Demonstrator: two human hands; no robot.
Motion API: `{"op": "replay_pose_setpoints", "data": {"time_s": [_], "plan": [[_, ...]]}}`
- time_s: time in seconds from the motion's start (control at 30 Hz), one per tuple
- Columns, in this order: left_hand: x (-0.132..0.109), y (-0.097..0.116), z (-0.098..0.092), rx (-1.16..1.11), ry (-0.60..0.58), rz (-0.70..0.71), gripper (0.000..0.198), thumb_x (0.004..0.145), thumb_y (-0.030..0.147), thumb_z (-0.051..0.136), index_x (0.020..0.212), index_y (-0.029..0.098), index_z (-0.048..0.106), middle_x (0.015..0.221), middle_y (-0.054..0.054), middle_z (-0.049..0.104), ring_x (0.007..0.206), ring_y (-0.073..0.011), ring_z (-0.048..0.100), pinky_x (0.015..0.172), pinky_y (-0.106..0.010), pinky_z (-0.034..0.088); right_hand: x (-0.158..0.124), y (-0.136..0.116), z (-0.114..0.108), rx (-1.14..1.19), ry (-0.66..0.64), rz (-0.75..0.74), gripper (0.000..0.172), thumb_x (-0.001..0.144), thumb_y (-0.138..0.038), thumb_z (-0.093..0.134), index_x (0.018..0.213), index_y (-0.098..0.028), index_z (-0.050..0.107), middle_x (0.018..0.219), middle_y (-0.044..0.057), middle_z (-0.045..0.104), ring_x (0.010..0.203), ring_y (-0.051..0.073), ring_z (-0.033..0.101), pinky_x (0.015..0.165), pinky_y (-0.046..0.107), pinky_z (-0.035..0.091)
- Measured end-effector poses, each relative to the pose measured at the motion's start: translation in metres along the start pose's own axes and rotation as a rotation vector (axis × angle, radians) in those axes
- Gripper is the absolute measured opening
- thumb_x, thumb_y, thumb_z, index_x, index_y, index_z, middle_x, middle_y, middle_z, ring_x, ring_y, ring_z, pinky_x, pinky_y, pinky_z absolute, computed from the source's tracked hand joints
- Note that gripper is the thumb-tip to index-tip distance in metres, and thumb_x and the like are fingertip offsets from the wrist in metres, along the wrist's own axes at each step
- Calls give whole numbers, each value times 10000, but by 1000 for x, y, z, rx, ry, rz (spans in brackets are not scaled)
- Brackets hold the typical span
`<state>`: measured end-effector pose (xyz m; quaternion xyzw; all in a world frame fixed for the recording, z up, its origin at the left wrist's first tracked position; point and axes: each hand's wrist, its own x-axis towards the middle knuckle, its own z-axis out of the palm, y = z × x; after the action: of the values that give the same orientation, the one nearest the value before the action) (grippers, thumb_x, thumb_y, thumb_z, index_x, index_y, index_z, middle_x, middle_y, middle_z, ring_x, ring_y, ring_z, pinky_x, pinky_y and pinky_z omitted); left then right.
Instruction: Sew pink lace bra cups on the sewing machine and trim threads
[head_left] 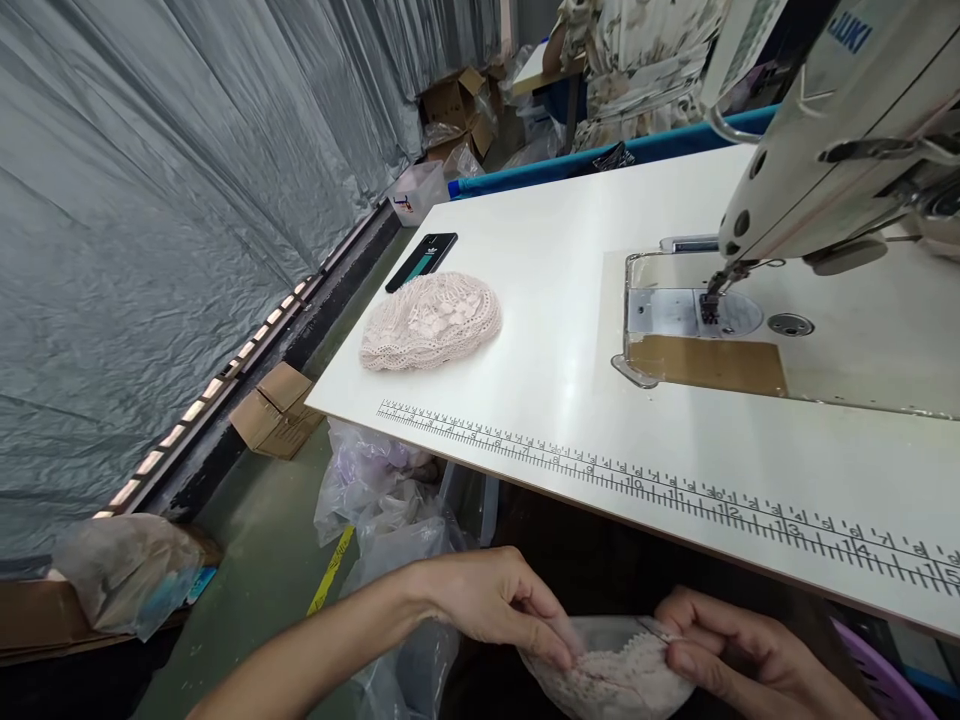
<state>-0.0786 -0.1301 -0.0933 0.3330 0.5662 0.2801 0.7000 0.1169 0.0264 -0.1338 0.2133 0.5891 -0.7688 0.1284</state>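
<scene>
Below the table's front edge, my left hand (495,600) and my right hand (739,650) both pinch a bundle of pale pink lace pieces (619,675) in a clear plastic wrap, held in my lap. The fingers of both hands are closed on the bundle's top edge. On the white sewing table (570,260) lies a stack of pink lace pieces (431,322), left of centre. The sewing machine (840,150) stands at the right, its needle over the metal plate (694,312).
A black phone (421,261) lies behind the lace stack. A ruler scale (675,490) runs along the table's front edge. Plastic bags (375,490) and cardboard boxes (274,410) sit on the floor at left beside a grey sheeted wall. Another person in patterned clothing (637,60) is behind the table.
</scene>
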Motion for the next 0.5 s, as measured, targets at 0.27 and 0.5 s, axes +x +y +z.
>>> {"op": "replay_pose_setpoints", "data": {"time_s": [0.27, 0.5], "plan": [[-1, -2, -4, -33, -32, 18, 638, 666, 674, 604, 1021, 154, 701, 936, -55, 713, 868, -154, 664, 788, -188, 498, 0, 12, -9, 105, 31, 47, 329, 762, -555, 631, 723, -229, 616, 645, -32, 571, 631, 133, 490, 616, 210, 415], [-4, 5, -5, 33, -62, 36, 624, 725, 671, 546, 1030, 147, 698, 979, -57, 705, 907, -157, 656, 792, -180, 489, 1, 12, -7, 116, 51, 31, 366, 752, -583, 623, 704, -221, 606, 632, -25, 576, 618, 140, 507, 607, 231, 423]]}}
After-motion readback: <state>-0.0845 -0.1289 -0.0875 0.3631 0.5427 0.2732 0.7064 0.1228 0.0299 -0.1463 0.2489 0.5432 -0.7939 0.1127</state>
